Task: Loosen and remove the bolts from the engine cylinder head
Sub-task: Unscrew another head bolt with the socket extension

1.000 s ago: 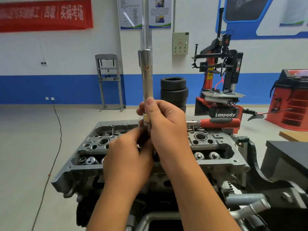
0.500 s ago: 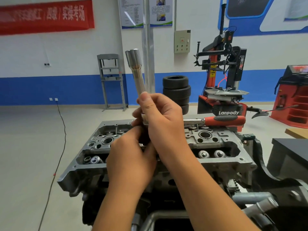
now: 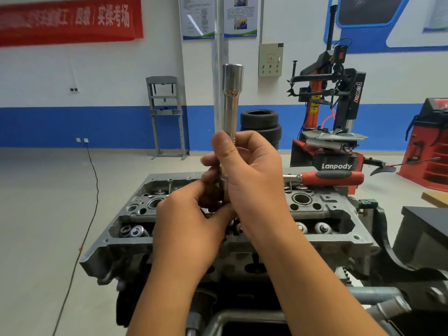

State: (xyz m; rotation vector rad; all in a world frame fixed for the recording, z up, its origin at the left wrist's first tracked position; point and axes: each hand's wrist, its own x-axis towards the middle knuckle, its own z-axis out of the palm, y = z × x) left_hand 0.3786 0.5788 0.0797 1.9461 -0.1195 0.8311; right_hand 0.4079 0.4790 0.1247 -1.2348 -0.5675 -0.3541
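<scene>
Above the cylinder head [image 3: 225, 253], both hands grip a long socket [image 3: 231, 103] upright: right hand [image 3: 249, 180] around its shaft, left hand [image 3: 194, 221] pinching its lower end. Risk: a loose piece could drop into the open head. Ratchet [image 3: 332, 177] lies behind.

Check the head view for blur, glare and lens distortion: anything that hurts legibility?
Head view: red banner is smeared at its left end; the long socket shows bright specular streaks; wide-angle bending curves the edges; the hands, left and right, and the cylinder head stay sharp under even indoor light.
</scene>
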